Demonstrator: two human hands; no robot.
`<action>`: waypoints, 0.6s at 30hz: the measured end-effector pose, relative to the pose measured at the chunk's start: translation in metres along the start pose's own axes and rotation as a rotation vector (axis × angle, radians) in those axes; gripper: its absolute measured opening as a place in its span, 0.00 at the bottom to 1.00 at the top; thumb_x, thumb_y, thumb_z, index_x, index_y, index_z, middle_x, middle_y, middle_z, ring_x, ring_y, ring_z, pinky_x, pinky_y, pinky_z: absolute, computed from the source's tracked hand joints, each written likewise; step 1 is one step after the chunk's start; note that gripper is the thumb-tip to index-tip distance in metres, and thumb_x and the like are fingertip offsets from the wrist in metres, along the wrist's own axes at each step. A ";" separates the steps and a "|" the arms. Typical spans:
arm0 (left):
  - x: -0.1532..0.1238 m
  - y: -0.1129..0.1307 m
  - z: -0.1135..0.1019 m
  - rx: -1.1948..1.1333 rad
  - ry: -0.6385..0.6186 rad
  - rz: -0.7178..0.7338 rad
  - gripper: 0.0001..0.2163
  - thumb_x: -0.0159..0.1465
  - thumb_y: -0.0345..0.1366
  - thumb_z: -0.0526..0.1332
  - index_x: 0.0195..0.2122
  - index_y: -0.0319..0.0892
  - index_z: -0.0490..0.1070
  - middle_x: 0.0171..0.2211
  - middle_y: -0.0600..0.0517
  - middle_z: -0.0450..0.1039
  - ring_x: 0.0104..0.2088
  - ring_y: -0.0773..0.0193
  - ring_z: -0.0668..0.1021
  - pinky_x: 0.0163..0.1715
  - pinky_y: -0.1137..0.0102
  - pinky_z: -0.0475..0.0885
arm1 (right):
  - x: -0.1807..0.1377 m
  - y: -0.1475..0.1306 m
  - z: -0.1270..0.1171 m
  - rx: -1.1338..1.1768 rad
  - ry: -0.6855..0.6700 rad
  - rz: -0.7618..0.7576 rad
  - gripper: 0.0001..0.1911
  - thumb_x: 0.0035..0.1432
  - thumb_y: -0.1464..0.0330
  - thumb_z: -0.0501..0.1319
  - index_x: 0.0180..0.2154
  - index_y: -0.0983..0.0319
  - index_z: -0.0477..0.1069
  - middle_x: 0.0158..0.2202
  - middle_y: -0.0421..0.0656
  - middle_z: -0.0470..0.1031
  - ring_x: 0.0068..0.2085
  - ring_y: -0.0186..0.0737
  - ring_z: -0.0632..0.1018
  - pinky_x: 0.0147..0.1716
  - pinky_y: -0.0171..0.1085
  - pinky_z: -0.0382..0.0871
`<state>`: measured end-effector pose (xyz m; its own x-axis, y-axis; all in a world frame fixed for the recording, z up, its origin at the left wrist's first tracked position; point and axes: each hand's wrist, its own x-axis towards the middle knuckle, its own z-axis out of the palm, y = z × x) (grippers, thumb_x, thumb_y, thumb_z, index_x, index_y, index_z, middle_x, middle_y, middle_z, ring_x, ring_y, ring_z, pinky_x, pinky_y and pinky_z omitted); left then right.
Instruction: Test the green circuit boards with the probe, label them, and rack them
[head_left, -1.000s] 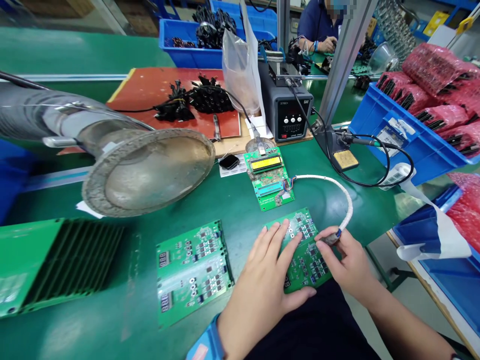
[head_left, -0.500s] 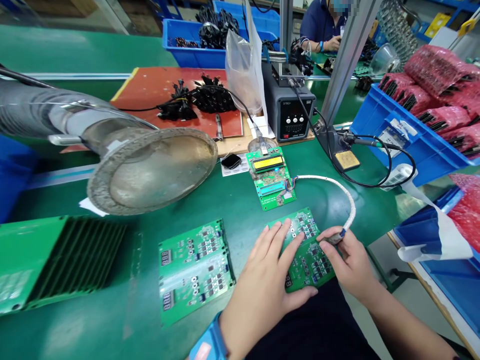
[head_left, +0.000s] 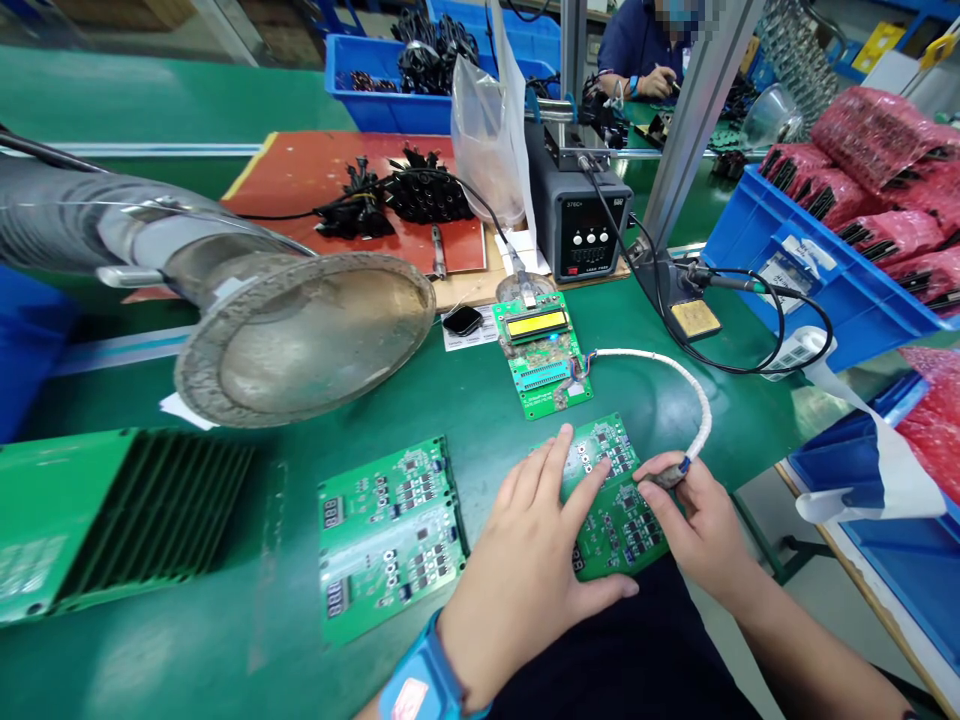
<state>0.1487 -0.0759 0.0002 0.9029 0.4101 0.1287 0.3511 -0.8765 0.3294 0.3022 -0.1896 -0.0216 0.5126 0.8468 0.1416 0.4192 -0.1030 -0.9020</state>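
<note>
Under my left hand [head_left: 536, 530] lies a green circuit board [head_left: 622, 525] with chips and a digit display partly covered by my palm. The left fingers are spread across its left side. My right hand [head_left: 694, 515] pinches the probe end [head_left: 664, 474] of a white-sleeved cable [head_left: 694, 390], its tip at the board's right part. That cable runs to a programmer board [head_left: 538, 355] with a lit yellow screen and a teal socket. To the left, more green circuit boards [head_left: 394, 540] lie face up, seemingly stacked.
A fume extractor hood [head_left: 307, 340] hangs at left above a row of green boards [head_left: 67, 520]. Behind stand a soldering station [head_left: 581, 215] and an iron holder [head_left: 675, 300]. Blue bins [head_left: 840, 270] with pink bubble-wrapped packs are at right. A co-worker [head_left: 645, 50] sits beyond the metal post.
My left hand's fingers have shifted slightly on the board, the index finger reaching a bit farther up. My right hand and the probe stay in place. The co-worker's hand has moved a little.
</note>
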 end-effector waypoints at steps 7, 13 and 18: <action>0.001 -0.001 0.003 -0.018 -0.018 -0.017 0.41 0.46 0.52 0.70 0.59 0.42 0.60 0.65 0.29 0.43 0.63 0.32 0.53 0.52 0.41 0.62 | 0.000 0.001 0.000 0.019 -0.003 -0.001 0.03 0.63 0.68 0.56 0.40 0.59 0.66 0.36 0.43 0.73 0.39 0.38 0.76 0.39 0.36 0.70; 0.002 0.000 0.001 -0.029 -0.015 -0.026 0.40 0.46 0.51 0.70 0.58 0.41 0.62 0.64 0.29 0.47 0.62 0.31 0.56 0.52 0.41 0.61 | -0.001 0.001 0.001 0.025 -0.002 0.007 0.03 0.63 0.68 0.56 0.40 0.59 0.65 0.37 0.43 0.73 0.40 0.38 0.76 0.39 0.36 0.70; 0.003 0.000 0.002 -0.029 -0.011 -0.020 0.40 0.46 0.52 0.70 0.58 0.40 0.62 0.64 0.29 0.47 0.62 0.31 0.56 0.52 0.41 0.61 | -0.001 0.001 0.002 0.028 0.003 0.007 0.03 0.62 0.68 0.56 0.39 0.58 0.66 0.37 0.43 0.73 0.40 0.38 0.76 0.39 0.36 0.70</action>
<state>0.1520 -0.0754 -0.0014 0.8985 0.4247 0.1114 0.3621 -0.8603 0.3589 0.3009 -0.1894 -0.0232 0.5176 0.8447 0.1362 0.3947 -0.0944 -0.9139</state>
